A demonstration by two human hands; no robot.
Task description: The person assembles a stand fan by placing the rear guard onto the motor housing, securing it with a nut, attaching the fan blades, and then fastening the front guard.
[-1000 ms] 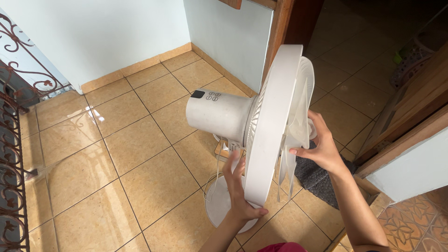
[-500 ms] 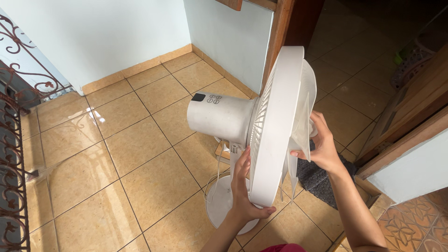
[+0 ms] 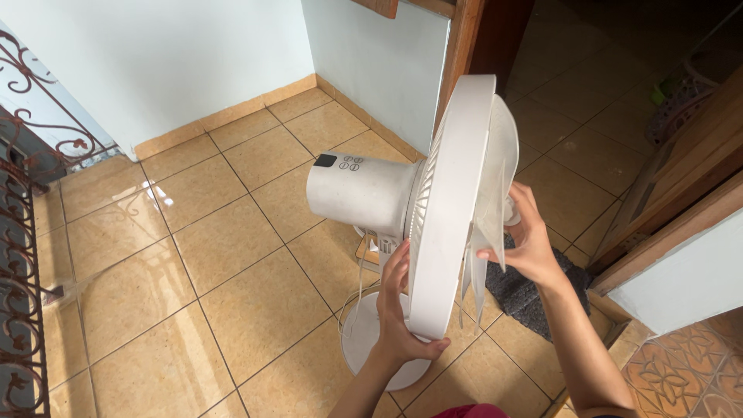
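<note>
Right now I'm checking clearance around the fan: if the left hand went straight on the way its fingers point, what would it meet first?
Probably the white motor housing: the left hand grips the rear guard's rim, fingers pointing up toward it, though depth is unclear.

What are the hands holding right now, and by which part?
Both hold the white fan. The left hand grips the lower rim of the rear guard; the right hand has its fingers at the hub of the translucent blades.

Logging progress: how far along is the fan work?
Done: no front grille shows on the fan; its blades are exposed. In hand: left hand grips the rear guard's lower rim, right hand is at the blade hub. Left: blades remain mounted.
</note>
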